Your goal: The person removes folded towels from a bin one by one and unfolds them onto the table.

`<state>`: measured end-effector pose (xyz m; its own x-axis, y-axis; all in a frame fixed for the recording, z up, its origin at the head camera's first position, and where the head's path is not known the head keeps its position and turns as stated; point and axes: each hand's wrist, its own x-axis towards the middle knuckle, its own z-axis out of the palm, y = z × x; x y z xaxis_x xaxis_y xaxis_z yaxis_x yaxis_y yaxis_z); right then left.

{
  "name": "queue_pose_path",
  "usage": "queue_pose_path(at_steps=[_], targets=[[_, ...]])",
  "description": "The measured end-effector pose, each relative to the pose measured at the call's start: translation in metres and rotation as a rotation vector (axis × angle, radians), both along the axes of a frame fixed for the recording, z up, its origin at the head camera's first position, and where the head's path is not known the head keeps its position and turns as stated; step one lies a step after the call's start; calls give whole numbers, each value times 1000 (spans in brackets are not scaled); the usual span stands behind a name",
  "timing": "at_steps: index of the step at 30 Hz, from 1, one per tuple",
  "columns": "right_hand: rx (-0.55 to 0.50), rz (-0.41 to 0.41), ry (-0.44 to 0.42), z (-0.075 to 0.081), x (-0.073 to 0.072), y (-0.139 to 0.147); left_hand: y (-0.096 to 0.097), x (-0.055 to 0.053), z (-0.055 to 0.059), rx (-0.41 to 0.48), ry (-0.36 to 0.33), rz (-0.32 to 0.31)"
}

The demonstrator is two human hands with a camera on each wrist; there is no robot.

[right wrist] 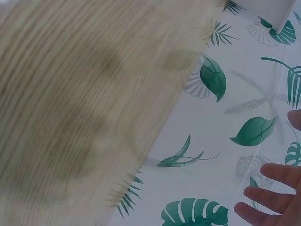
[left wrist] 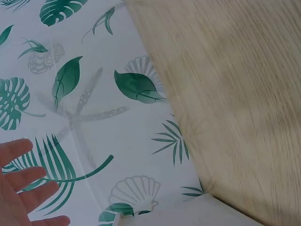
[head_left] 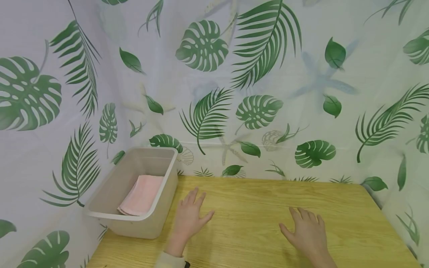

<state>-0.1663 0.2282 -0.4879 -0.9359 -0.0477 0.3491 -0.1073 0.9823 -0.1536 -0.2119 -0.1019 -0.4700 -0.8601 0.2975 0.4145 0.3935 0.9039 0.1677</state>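
Observation:
My left hand (head_left: 189, 216) hovers over the wooden table with its fingers spread and nothing in them, just right of a grey plastic bin (head_left: 167, 199). Inside the bin lies a folded pink cloth (head_left: 142, 194). Further right, my right hand (head_left: 308, 232) is held above the table, fingers apart and holding nothing. The left wrist view has the spread fingers (left wrist: 29, 179) at its lower left and a corner of the bin at the bottom. In the right wrist view, the fingers (right wrist: 277, 202) show at the lower right, also without any object.
The wooden table (head_left: 248, 219) reaches back to a white sheet (head_left: 214, 163) printed with green leaves, which hangs behind and on both sides. The bin stands at the table's left edge, near the sheet.

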Motion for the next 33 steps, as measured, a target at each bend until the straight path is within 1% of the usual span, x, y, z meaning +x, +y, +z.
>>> queue_pose_path(at_steps=[5,9,12,14,16,19,23,28,30,33], targets=[[-7,-7,-10,-5,0,4,-17,2,8,16,-16,-4],[-19,-20,-10,-7,2,6,-35,2,11,14,13,9],[-22,-23,-12,-7,4,7,-48,1,13,-13,56,35],[-24,-24,-5,-8,5,9,-58,2,15,-37,72,61],[-26,-25,-4,-9,6,10,-68,4,16,-52,75,88],[-24,-25,4,-11,8,12,-86,8,18,-48,60,124],[-21,-27,-1,-13,9,14,-112,11,19,-30,61,163],[-18,-31,-1,-14,11,15,-139,11,18,21,80,177],[-17,-32,1,-14,12,16,-149,11,16,37,73,180],[-13,-33,-1,-15,13,17,-162,12,13,45,41,189]])
